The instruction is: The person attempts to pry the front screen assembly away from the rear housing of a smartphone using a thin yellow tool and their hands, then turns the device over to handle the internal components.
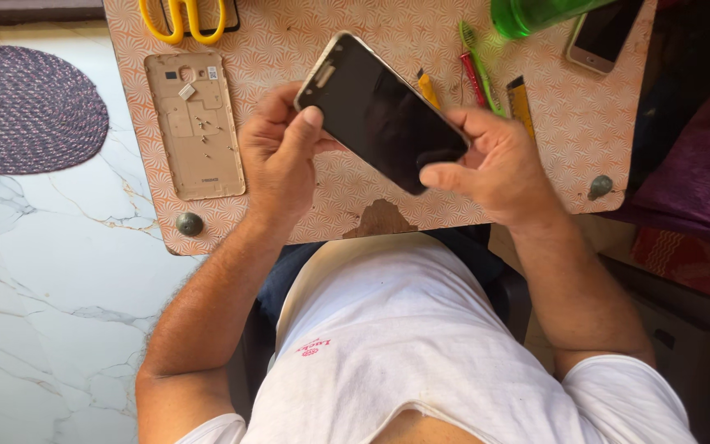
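White cotton of the person's shirt (421, 345) fills the near foreground, and above it both forearms rise to a black-screened, silver-edged smartphone (381, 111) held tilted above a small orange-patterned work board (569, 140). It sits between the two hands: the left hand (279, 156) is closed on its upper-left edge, thumb pressed on the glass near the earpiece end, while the right hand (499, 160) pinches the lower-right end, forefinger curled along the bottom edge. Judging by the grip, the step in hand looks like checking or working at the phone's edge with the back already off; any next move would call for a steady hold from the left and a fine, careful pull or press from the right fingertips so the glass does not flex. Just left of the left hand, a gold plastic phone back cover (195, 123) lies inside-up on the board. Beyond it, farther from the hands, are yellow-handled scissors (182, 18). Past the right hand lie a yellow-tipped tool (427, 87), red and green slim tools (478, 74) and another yellow-and-black tool (521, 103); farther off stand a green plastic bottle (536, 15) and a second gold-rimmed phone (603, 37). Well left of everything, a purple braided mat (26, 107) rests on the marble floor (51, 288).
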